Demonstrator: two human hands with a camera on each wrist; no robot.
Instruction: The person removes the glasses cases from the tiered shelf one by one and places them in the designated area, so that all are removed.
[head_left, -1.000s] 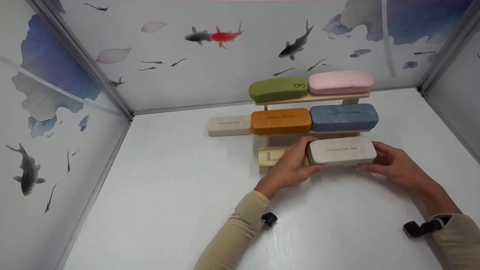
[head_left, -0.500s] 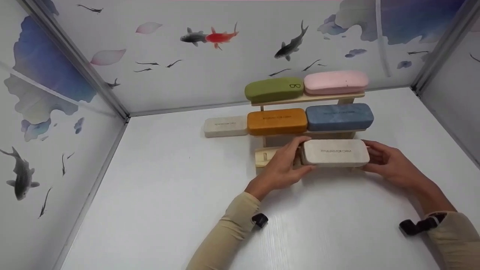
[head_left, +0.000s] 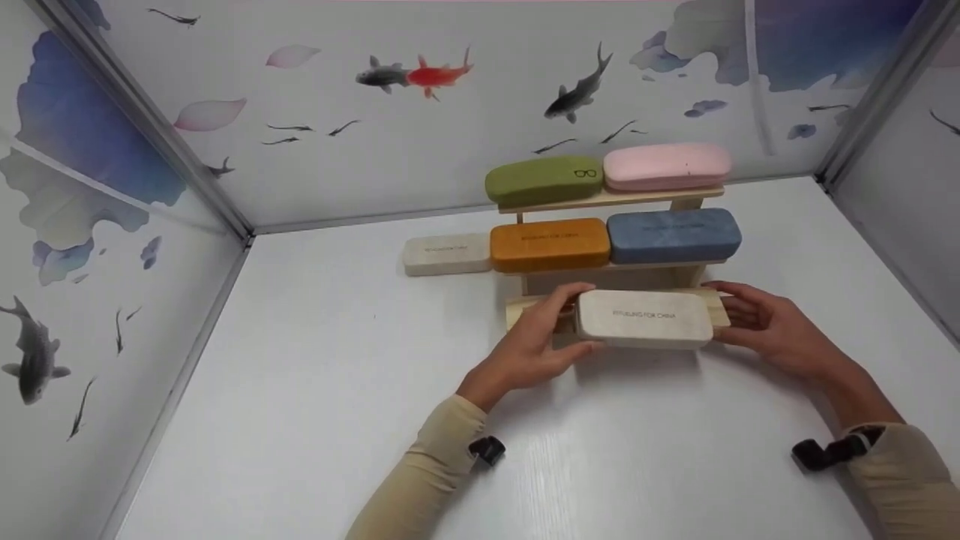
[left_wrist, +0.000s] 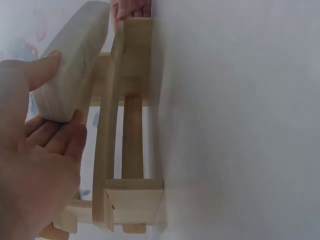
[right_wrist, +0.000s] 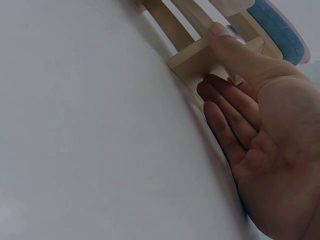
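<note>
My left hand holds the left end of an off-white glasses case with small dark lettering, thumb on the near side and fingers at the far side. In the left wrist view this case is tilted, above the bottom shelf of a wooden display rack. My right hand is at the right end of that bottom shelf, thumb at its front and fingers round its end. The right wrist view shows the thumb against the wood.
An orange case and a blue case sit on the middle shelf. On the top shelf are a green case and a pink case. A smaller off-white case lies left of the rack. Printed panels enclose the table.
The off-white case has moved left and toward the front with my left hand, baring the bottom shelf's right end. My right hand stays there, now apart from the case.
</note>
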